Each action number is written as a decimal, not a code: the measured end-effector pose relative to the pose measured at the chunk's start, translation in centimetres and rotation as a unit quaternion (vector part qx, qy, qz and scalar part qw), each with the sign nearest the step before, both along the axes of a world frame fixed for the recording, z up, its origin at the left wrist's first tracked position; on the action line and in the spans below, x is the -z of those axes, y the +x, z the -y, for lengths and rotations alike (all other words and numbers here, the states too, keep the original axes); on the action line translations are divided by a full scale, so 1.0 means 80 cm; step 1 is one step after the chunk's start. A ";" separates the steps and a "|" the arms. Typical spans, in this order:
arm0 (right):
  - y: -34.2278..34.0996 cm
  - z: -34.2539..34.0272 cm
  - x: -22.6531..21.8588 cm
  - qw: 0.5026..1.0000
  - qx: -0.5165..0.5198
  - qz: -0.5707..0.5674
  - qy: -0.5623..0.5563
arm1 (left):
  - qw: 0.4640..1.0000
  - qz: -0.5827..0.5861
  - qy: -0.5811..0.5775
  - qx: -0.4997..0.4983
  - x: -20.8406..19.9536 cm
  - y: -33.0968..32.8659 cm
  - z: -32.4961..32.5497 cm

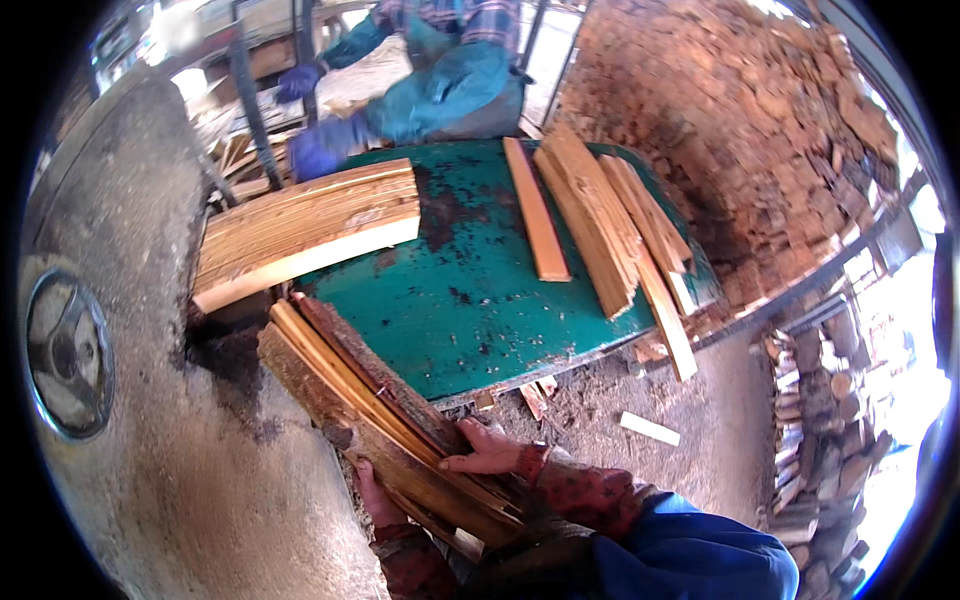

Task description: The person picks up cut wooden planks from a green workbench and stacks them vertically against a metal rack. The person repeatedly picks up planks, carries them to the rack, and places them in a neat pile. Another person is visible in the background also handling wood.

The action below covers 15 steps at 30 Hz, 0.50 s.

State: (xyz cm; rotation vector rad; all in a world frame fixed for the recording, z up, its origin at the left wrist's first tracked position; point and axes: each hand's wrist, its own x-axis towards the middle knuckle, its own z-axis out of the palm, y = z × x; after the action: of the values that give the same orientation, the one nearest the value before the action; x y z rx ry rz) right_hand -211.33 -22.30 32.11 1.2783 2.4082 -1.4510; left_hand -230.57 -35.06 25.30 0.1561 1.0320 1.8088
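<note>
A bundle of long wooden slats with rough bark edges (pixel 345 400) lies slantwise in front of me, its far end at the near left corner of the green tabletop (pixel 470 330). My left hand (pixel 375 495) grips the bundle from its left side, with some fingers hidden beneath the wood. From the right, my right hand (pixel 485 447) is closed over the bundle's edge, thumb on top. A neat stack of pale boards (pixel 310 230) rests on the table's left side. Farther right lie a single slat (pixel 537 210) and a thick stack of slats (pixel 590 220).
Across the table a co-worker's blue glove (pixel 325 145), blurred, is near the pale stack. A grey machine body with a handwheel (pixel 68 352) stands at left. Split wood is piled high (pixel 740 130) at the far right. An offcut (pixel 650 428) lies on the floor.
</note>
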 end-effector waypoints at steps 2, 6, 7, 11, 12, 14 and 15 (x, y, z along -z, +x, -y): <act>0.003 0.000 -0.001 1.000 0.008 0.015 -0.021 | 0.998 0.052 0.005 0.019 0.000 0.005 0.003; -0.007 -0.014 0.000 0.990 0.043 -0.067 -0.116 | 0.994 0.106 -0.001 0.041 -0.010 0.006 0.004; -0.010 -0.018 0.000 0.983 0.062 -0.106 -0.140 | 0.993 0.108 0.006 0.038 -0.015 0.012 -0.001; 0.000 -0.021 0.010 0.991 0.047 -0.098 -0.074 | 0.990 0.111 -0.069 0.056 -0.033 0.022 -0.004; -0.001 -0.017 -0.019 0.991 0.038 -0.089 -0.095 | 0.987 0.137 -0.022 0.075 -0.015 0.012 0.013; 0.019 -0.005 -0.024 0.985 0.053 -0.117 -0.114 | 0.983 0.156 -0.002 0.095 -0.036 0.034 0.015; 0.029 0.003 -0.024 0.982 0.063 -0.131 -0.121 | 0.980 0.167 0.009 0.109 -0.046 0.042 0.014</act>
State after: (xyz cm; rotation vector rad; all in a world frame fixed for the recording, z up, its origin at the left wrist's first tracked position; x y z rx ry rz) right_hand -209.00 -22.55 34.06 1.2726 2.2360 -1.9905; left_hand -227.20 -36.17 28.96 -0.0232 0.7305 1.5803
